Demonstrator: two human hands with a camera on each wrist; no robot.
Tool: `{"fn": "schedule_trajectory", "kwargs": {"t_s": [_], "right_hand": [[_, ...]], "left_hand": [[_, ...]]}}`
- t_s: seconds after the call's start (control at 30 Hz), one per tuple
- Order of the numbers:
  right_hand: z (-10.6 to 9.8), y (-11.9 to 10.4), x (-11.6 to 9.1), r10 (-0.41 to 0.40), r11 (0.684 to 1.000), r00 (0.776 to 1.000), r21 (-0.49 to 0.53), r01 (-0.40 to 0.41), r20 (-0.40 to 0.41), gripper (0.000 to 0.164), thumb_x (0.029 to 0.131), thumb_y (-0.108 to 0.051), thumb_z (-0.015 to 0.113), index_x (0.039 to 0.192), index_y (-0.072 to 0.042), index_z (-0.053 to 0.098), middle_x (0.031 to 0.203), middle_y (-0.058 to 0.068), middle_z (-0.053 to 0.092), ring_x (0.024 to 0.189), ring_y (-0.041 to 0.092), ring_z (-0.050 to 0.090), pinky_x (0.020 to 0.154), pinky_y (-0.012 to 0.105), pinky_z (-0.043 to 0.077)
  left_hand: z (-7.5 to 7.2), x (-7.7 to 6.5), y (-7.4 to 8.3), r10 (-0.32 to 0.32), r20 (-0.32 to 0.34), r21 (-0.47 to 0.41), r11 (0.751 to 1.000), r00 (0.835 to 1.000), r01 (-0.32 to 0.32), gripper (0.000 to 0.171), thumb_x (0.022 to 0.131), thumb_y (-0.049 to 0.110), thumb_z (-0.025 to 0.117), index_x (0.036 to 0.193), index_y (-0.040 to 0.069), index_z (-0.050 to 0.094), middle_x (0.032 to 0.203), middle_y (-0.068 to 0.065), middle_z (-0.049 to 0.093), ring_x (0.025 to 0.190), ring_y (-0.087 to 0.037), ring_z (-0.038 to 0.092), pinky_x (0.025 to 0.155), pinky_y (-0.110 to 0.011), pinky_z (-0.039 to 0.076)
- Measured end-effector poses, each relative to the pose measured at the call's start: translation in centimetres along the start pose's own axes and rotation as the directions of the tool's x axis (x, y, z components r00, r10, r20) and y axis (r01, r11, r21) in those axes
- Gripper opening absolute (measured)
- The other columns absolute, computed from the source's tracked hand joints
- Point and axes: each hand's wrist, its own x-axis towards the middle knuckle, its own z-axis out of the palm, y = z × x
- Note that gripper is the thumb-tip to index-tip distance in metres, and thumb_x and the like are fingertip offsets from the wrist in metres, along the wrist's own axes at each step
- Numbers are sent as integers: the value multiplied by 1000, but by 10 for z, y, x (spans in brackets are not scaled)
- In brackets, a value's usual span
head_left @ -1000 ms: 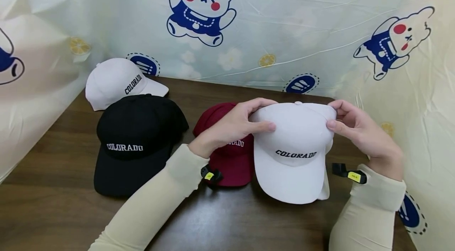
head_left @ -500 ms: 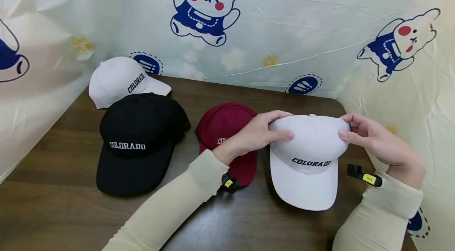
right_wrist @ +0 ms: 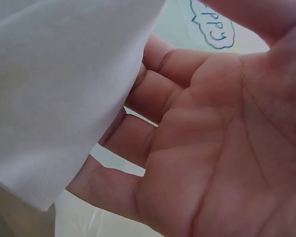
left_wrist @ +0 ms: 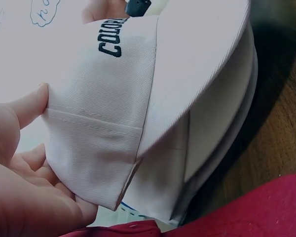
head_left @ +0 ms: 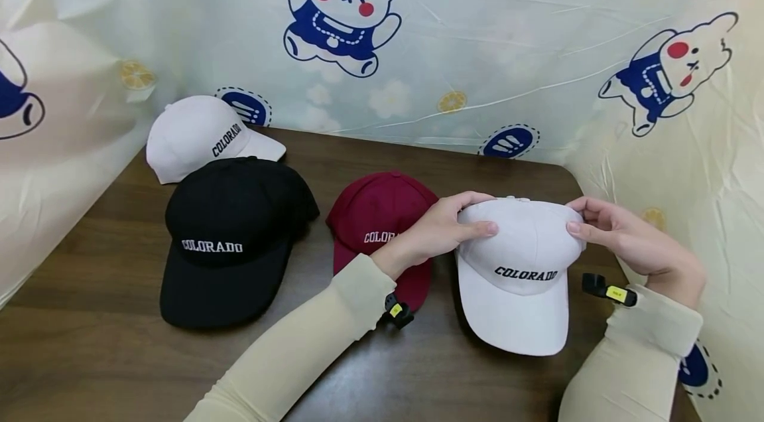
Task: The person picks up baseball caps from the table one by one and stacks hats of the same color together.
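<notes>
Both hands hold a white baseball cap (head_left: 518, 246) by the sides of its crown, its COLORADO lettering and brim facing the person. My left hand (head_left: 444, 226) pinches the left side, thumb in front and fingers behind. On the opposite side my right hand (head_left: 635, 243) grips the crown the same way; in the right wrist view its fingers (right_wrist: 133, 140) curve behind the fabric. Beneath the held cap, more white caps (left_wrist: 222, 116) show in the left wrist view, their brims layered under its brim. A wine-red cap (head_left: 382, 210) lies just left, partly covered by the left forearm.
At the left of the wooden table (head_left: 382, 369), a black cap (head_left: 233, 229) with white lettering overlaps another white cap (head_left: 197, 137) behind it. A cartoon-printed curtain (head_left: 418, 44) encloses the back and sides, with its right part close to the right arm.
Both hands have brought the white cap right and lower, over the white cap beneath, which its brim now covers in the head view. More of the wine-red cap shows.
</notes>
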Motion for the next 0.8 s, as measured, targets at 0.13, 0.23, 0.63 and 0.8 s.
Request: {"fn": "schedule_trajectory", "kwargs": {"t_s": [0.13,0.23,0.63,0.8], "right_hand": [[-1,10,3,-36,998,999,44,35,30,22,101,-8,51,122,-1,49,104,10,63,92,20,60,81,23,48],[-1,15,7,-40,996,998,80,36,50,22,101,-7,50,122,1,49,104,10,63,91,21,61,81,23,49],[2,33,16,40,992,997,121,-47,59,26,102,-13,50,124,1,46,106,12,60,92,22,60,81,30,53],[4,35,18,83,989,995,117,-89,53,30,102,-16,52,126,2,46,108,12,60,94,22,61,83,28,53]], "left_hand": [[3,2,-4,-16,-16,36,999,1000,16,52,88,35,73,137,28,54,129,9,56,115,-10,52,86,-31,52],[3,2,-4,-13,-26,81,997,1000,15,55,88,36,72,138,27,53,134,8,53,119,-10,50,90,-30,50],[6,1,-8,61,-69,297,954,996,-38,45,93,19,67,133,22,46,137,-1,46,125,-12,41,94,-28,48],[8,0,-10,66,-62,376,926,996,-38,33,95,18,65,123,22,49,129,-1,48,120,-12,42,96,-29,45]]}}
